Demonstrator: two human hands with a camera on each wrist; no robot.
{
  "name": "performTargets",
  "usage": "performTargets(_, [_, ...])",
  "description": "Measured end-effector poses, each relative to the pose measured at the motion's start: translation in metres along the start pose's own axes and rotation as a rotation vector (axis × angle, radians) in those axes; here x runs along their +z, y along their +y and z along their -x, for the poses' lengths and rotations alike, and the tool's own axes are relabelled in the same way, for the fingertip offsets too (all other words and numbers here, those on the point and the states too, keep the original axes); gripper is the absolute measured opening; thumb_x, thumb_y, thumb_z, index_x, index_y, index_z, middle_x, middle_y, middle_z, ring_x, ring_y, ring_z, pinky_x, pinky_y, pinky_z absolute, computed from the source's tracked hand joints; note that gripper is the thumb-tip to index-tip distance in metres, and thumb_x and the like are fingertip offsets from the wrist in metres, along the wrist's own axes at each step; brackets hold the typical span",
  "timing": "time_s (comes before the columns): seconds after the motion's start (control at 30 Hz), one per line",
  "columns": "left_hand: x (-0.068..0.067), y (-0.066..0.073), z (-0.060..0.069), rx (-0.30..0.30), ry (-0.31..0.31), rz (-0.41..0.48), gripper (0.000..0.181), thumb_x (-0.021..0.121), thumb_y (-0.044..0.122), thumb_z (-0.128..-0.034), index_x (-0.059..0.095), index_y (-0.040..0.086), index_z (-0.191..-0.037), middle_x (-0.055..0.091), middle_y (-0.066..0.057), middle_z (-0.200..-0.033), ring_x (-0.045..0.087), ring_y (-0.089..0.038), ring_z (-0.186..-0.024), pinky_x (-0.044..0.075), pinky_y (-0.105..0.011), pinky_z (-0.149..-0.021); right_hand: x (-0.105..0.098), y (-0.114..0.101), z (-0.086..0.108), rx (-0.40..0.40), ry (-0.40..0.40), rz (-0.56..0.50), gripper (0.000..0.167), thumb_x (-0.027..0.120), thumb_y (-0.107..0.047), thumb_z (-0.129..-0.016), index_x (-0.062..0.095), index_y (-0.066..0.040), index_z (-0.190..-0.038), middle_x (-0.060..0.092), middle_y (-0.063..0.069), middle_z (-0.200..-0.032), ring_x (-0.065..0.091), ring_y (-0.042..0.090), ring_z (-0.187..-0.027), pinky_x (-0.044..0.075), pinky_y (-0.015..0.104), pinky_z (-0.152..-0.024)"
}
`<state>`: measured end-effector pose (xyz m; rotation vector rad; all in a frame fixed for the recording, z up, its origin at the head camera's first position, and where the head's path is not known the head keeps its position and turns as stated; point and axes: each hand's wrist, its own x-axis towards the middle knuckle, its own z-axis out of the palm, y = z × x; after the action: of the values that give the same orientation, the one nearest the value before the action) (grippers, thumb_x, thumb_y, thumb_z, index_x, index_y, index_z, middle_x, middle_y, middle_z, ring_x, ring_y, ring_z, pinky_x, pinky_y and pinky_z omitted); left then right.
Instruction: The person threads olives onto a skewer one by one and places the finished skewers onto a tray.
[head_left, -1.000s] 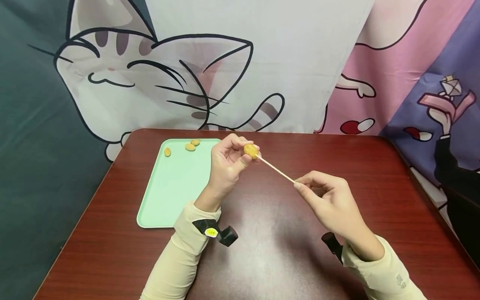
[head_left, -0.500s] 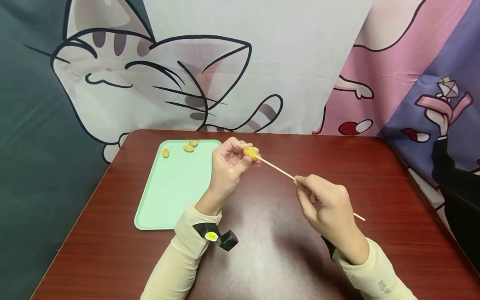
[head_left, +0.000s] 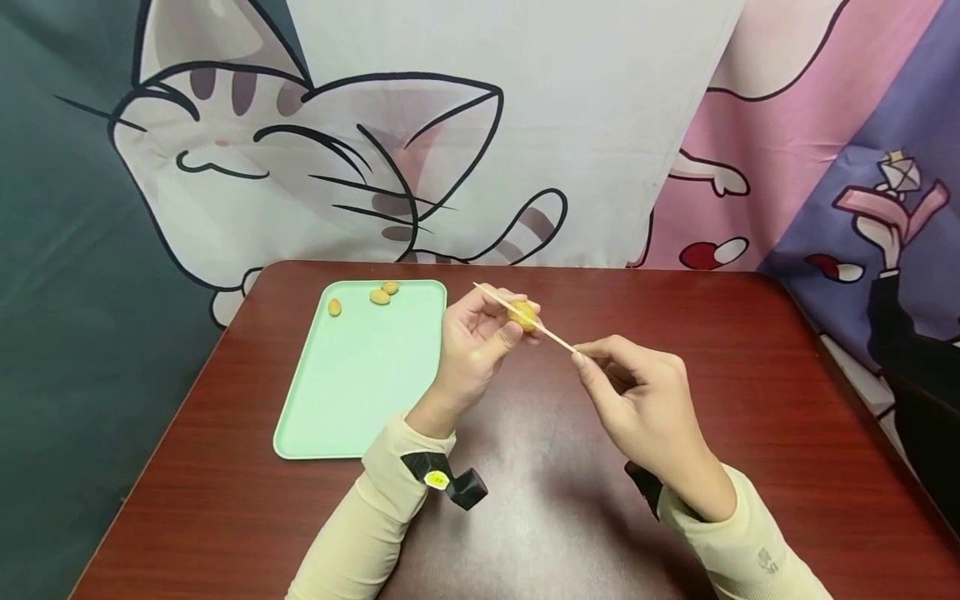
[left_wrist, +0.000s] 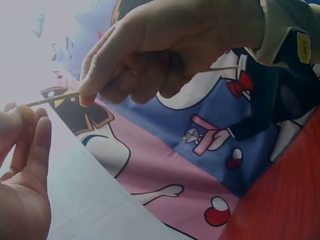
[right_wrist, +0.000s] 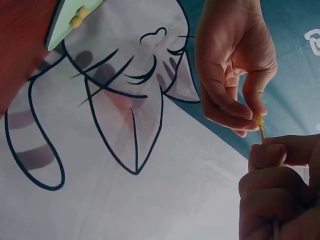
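Observation:
My left hand [head_left: 480, 342] pinches a small round yellow piece [head_left: 522, 315], fruit-like but of unclear kind, between thumb and fingers above the table. A thin pale wooden skewer [head_left: 558, 339] is pinched near its middle by my right hand [head_left: 645, 408]. In the head view the skewer's tip reaches past the yellow piece to the upper left; whether it runs through or across it I cannot tell. The left wrist view shows the skewer [left_wrist: 55, 98] meeting the piece, its rear end sticking out behind the right hand. Both hands are close together.
A light green tray [head_left: 352, 383] lies on the left of the dark red wooden table [head_left: 540, 517]. Several small yellowish oval pieces [head_left: 380, 297] sit near its far edge. Behind the table hangs a cartoon-printed cloth [head_left: 600, 125].
The skewer's tip went from the yellow piece's near side to beyond its upper left. My right hand regripped and shifted left; my left hand moved slightly right.

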<state>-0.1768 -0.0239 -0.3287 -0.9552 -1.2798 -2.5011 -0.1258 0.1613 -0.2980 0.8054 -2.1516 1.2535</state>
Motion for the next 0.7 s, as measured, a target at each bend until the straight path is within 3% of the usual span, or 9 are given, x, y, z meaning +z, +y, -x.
performTargets(0.2, [0.0038, 0.0004, -0.0017, -0.030, 0.011, 0.012, 0.033, 0.077, 0.028, -0.0833, 0.061, 0.009, -0.104, 0.067, -0.002, -0.097, 0.068, -0.012, -0.084, 0.060, -0.023, -0.075, -0.0004, 0.0008, 0.0027, 0.105, 0.000, -0.089, 0.020, 0.070, 0.011, -0.085, 0.073, -0.007, -0.091, 0.050, -0.006, -0.057, 0.033, 0.004, -0.041, 0.025, 0.020, -0.033])
performTargets(0.33, [0.0030, 0.0004, -0.0026, -0.043, -0.019, 0.000, 0.033, 0.077, 0.029, -0.0844, 0.060, 0.010, -0.105, 0.066, -0.003, -0.099, 0.067, -0.012, -0.084, 0.060, -0.024, -0.075, -0.0007, 0.0003, 0.0053, 0.168, 0.014, -0.138, 0.019, 0.069, 0.012, -0.086, 0.073, -0.006, -0.091, 0.050, -0.004, -0.057, 0.032, 0.005, -0.040, 0.024, 0.024, -0.032])
performTargets(0.5, [-0.0006, 0.0022, -0.0019, -0.023, -0.073, 0.025, 0.030, 0.076, 0.026, -0.0874, 0.060, 0.010, -0.108, 0.066, -0.003, -0.102, 0.067, -0.011, -0.083, 0.059, -0.023, -0.071, 0.0006, -0.0004, 0.0070, 0.156, 0.021, -0.152, 0.019, 0.068, 0.014, -0.085, 0.073, -0.004, -0.091, 0.050, -0.004, -0.058, 0.032, 0.005, -0.040, 0.023, 0.023, -0.031])
performTargets(0.7, [-0.0011, 0.0050, -0.0026, -0.001, -0.078, -0.006, 0.030, 0.077, 0.027, -0.0870, 0.060, 0.011, -0.107, 0.065, -0.003, -0.100, 0.066, -0.010, -0.083, 0.059, -0.022, -0.073, 0.0015, -0.0008, 0.0044, 0.124, 0.012, -0.151, 0.020, 0.069, 0.014, -0.084, 0.073, -0.005, -0.091, 0.050, -0.004, -0.058, 0.032, 0.005, -0.041, 0.023, 0.022, -0.032])
